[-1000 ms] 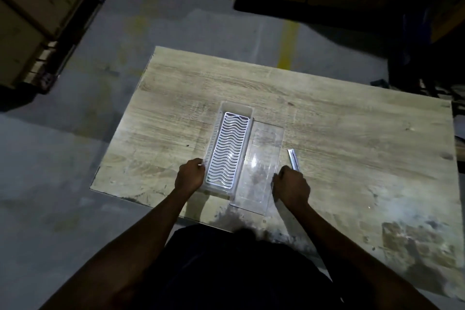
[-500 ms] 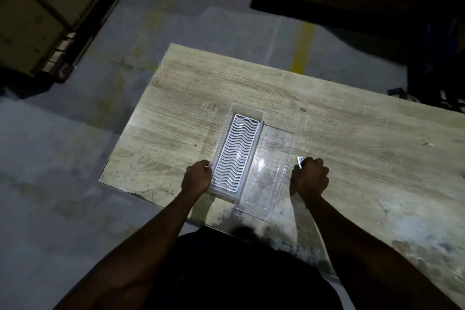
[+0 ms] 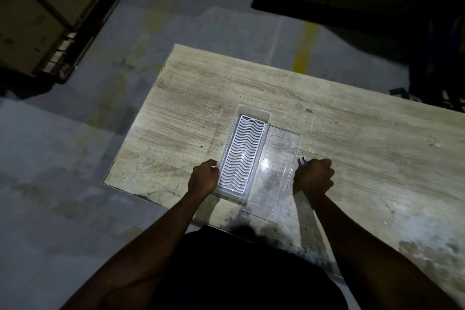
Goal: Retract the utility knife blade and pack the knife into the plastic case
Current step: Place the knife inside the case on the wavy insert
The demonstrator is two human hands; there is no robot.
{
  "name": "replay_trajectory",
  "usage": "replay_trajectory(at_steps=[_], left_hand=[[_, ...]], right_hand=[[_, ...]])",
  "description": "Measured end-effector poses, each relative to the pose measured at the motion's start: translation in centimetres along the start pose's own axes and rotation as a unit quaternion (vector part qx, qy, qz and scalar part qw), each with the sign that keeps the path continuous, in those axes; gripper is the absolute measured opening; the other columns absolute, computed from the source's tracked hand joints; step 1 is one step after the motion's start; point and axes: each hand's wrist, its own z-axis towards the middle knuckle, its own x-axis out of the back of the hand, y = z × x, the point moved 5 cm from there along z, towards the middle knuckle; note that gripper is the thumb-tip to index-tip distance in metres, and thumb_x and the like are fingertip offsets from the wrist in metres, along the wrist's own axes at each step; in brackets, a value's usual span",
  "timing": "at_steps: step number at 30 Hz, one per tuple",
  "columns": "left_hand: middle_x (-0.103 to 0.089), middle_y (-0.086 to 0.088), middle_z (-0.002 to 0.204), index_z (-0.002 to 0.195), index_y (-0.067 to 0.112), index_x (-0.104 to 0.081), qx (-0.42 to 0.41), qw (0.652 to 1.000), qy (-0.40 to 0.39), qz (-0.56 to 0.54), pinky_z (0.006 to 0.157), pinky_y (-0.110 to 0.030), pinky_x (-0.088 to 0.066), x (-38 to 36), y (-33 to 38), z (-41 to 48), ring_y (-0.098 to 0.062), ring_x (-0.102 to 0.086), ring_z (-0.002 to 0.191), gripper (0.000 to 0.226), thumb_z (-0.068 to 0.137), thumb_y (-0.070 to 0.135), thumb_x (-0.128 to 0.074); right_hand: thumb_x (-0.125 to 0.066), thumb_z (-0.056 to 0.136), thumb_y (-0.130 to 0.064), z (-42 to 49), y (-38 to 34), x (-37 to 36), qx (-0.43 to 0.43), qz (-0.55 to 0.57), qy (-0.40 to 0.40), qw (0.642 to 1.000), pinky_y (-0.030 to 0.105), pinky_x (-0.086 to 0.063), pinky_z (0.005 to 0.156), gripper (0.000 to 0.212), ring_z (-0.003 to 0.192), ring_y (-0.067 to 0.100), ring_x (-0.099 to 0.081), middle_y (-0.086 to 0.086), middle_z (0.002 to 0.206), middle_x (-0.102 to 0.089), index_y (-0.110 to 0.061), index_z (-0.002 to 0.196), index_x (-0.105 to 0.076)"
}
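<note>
On the dim wooden tabletop, our right hand is fisted around the utility knife, tip poking toward 11 o'clock; the plastic case lies at 9 o'clock, steadied by our left hand.

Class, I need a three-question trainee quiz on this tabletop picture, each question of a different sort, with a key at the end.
1. True or false: the clear lid lies flat on the table, right of the plastic case.
2. Which hand is closed around the utility knife? A) left hand B) right hand C) neither
3. Fill in: the left hand rests against the case's ____ wall.

Key: 1 true. 2 B; only the knife's tip shows past the fist, so whether the blade is retracted cannot be told. 3 left; whether it grips the wall cannot be told.
</note>
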Motion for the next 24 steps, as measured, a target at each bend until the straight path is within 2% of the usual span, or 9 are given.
replay_trajectory(at_steps=[4, 8, 10, 13, 19, 22, 24], left_hand=[[-0.072, -0.023, 0.107, 0.123, 0.012, -0.063, -0.013, 1.000, -0.002, -0.022, 0.086, -0.040, -0.053, 0.6, 0.7, 0.6, -0.040, -0.067, 0.097, 0.034, 0.092, 0.017, -0.050], [-0.073, -0.020, 0.109, 0.122, 0.012, -0.064, -0.033, 0.999, -0.010, -0.028, 0.085, -0.036, -0.051, 1.2, 1.8, 1.2, -0.037, -0.068, 0.098, 0.034, 0.091, 0.013, -0.051], [-0.074, -0.020, 0.103, 0.117, 0.013, -0.067, -0.046, 0.999, -0.013, -0.022, 0.082, -0.034, -0.051, 1.6, 2.2, 1.5, -0.036, -0.068, 0.096, 0.033, 0.088, 0.010, -0.051], [-0.074, -0.020, 0.096, 0.109, 0.016, -0.067, -0.044, 0.998, -0.038, -0.025, 0.078, -0.034, -0.052, 1.8, 2.3, 2.0, -0.035, -0.070, 0.091, 0.027, 0.088, 0.009, -0.052], [-0.073, -0.020, 0.091, 0.098, 0.017, -0.065, -0.042, 0.993, -0.090, -0.071, 0.074, -0.050, -0.060, 1.9, 1.7, 3.0, -0.036, -0.071, 0.082, 0.020, 0.084, 0.009, -0.053], [-0.069, -0.008, 0.074, 0.090, 0.023, -0.062, -0.044, 0.989, -0.116, -0.074, 0.071, -0.050, -0.061, 1.7, 1.4, 3.6, -0.031, -0.070, 0.073, 0.017, 0.080, 0.013, -0.054], [-0.064, 0.002, 0.067, 0.083, 0.026, -0.059, -0.042, 0.987, -0.131, -0.079, 0.070, -0.049, -0.061, 1.8, 1.3, 3.7, -0.028, -0.067, 0.069, 0.012, 0.074, 0.022, -0.055]], right_hand=[[-0.062, 0.090, -0.029, -1.1, -1.3, 0.8, -0.014, 0.125, -0.018, 0.992, 0.052, -0.041, 0.095, 0.023, 0.117, 0.042, -0.043, 0.014, 0.128, -0.044, -0.007, 0.091, -0.067], [-0.065, 0.088, -0.027, -2.4, -4.2, 1.6, -0.002, 0.209, -0.044, 0.977, 0.049, -0.040, 0.097, 0.017, 0.127, 0.040, -0.038, 0.007, 0.144, -0.040, -0.011, 0.082, -0.068], [-0.066, 0.086, -0.026, -2.8, -6.1, 1.7, -0.017, 0.247, -0.057, 0.967, 0.047, -0.045, 0.099, 0.016, 0.125, 0.040, -0.045, 0.011, 0.140, -0.048, -0.011, 0.084, -0.070], [-0.072, 0.079, -0.028, -3.7, -9.2, 1.3, -0.036, 0.300, -0.080, 0.950, 0.042, -0.052, 0.093, 0.016, 0.112, 0.038, -0.060, 0.015, 0.122, -0.065, -0.013, 0.081, -0.074], [-0.064, 0.082, -0.044, -6.1, -13.1, -1.5, -0.045, 0.245, -0.112, 0.962, 0.044, -0.048, 0.098, 0.036, 0.111, 0.040, -0.057, 0.016, 0.127, -0.061, -0.010, 0.087, -0.076], [-0.057, 0.085, -0.056, -6.9, -13.7, -3.1, -0.062, 0.186, -0.116, 0.974, 0.051, -0.042, 0.102, 0.049, 0.123, 0.043, -0.043, 0.011, 0.145, -0.042, -0.011, 0.098, -0.074], [-0.054, 0.086, -0.056, -7.2, -13.9, -4.1, -0.075, 0.149, -0.116, 0.979, 0.056, -0.035, 0.105, 0.054, 0.129, 0.042, -0.035, 0.008, 0.153, -0.028, -0.010, 0.110, -0.069]])
